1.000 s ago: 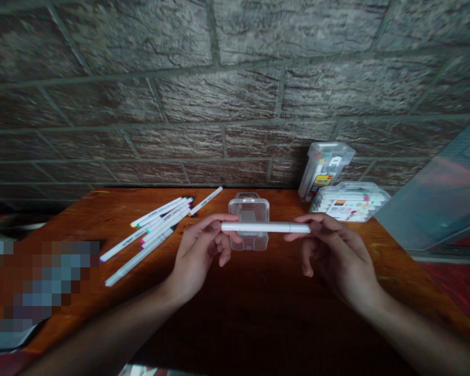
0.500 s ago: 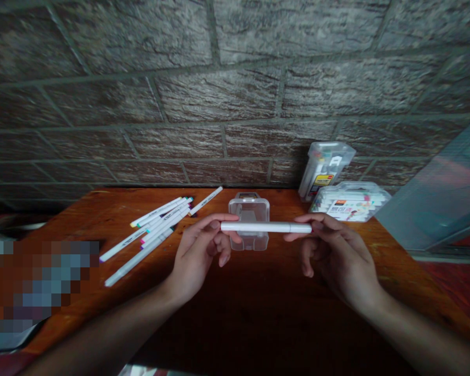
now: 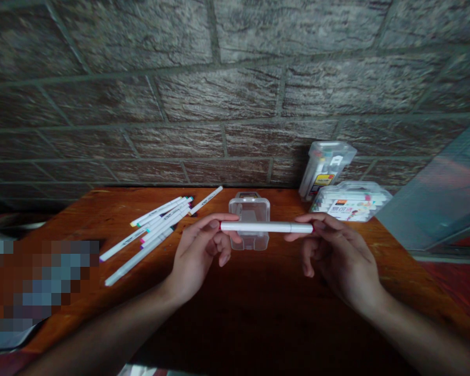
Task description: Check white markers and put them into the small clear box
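Note:
A white marker pen with red ends is held level in front of me, above the table. My left hand pinches its left end between thumb and fingers. At the other end, the fingertips of my right hand grip the marker, close to a seam in its barrel. Behind the marker stands a clear plastic case, partly covered by the pen and my fingers. To the left of my left hand lies a loose pile of white markers with coloured ends.
A tall clear case of markers stands at the back right, by the stone-block wall. In front of it sits a wider clear case with a printed label. The wooden table ends at the wall. Something at far left is pixelated.
Both hands hold nearly the same pose. The right end of the marker has shifted very slightly right, and a bit more red shows at its ends.

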{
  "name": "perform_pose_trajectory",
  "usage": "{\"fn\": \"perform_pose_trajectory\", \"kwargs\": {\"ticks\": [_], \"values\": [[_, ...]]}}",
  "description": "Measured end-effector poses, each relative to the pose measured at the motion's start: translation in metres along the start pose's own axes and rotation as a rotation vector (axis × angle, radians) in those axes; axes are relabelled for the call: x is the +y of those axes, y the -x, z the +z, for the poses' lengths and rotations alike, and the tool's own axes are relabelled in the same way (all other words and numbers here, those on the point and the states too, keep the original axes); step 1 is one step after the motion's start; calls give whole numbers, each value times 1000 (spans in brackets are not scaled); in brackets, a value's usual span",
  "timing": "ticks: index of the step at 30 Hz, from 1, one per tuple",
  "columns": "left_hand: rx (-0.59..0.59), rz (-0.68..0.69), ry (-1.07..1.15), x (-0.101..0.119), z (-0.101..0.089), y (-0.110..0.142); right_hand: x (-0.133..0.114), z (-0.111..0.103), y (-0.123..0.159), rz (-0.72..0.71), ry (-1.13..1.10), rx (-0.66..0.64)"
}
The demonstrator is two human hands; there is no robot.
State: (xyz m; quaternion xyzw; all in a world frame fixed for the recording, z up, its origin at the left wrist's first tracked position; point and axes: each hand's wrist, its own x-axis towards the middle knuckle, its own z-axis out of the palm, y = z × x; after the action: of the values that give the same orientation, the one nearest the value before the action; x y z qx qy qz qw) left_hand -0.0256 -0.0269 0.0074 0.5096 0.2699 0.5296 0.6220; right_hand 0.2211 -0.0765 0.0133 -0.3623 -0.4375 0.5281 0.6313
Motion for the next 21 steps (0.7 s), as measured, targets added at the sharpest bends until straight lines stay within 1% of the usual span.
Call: {"fn": "perform_pose_trajectory", "kwargs": {"ticks": [10, 21], "values": [[12, -16, 5, 1, 1, 0, -2, 2, 1, 10, 33, 28], [-1, -11, 27, 2, 1, 0, -1, 1, 0, 8, 40, 19]]}}
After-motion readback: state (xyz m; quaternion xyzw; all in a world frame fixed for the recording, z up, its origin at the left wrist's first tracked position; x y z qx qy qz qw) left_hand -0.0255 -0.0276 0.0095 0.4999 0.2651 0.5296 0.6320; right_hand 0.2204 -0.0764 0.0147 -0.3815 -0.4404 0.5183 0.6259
